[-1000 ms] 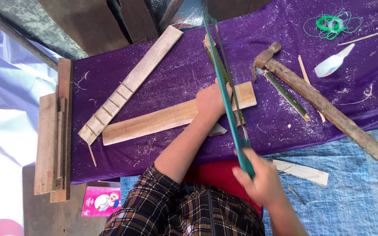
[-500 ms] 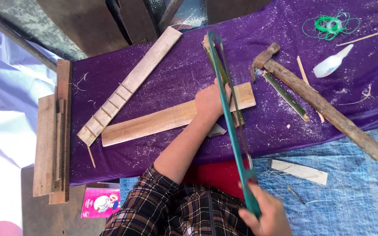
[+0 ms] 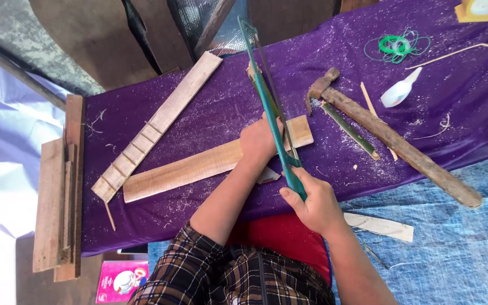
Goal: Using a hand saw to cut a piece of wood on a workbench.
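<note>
Head view: sawing a wood strip (image 3: 199, 166).
Left hand (image 3: 260, 141) presses it flat; right hand (image 3: 312, 202) grips the green saw (image 3: 269, 107) across it.

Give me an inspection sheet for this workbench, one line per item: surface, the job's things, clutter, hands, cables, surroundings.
Surface: purple cloth dusted with sawdust.
Job's things: green saw across a wood strip.
Clutter: hammer, notched strip, green stick, white scoop, thin splints, shavings.
Hands: left hand presses the wood strip; right hand grips the saw handle.
Cables: coil of green cord; no cables seen.
Surroundings: stacked planks at left, blue tarp, pink packet, red cushion.
</note>
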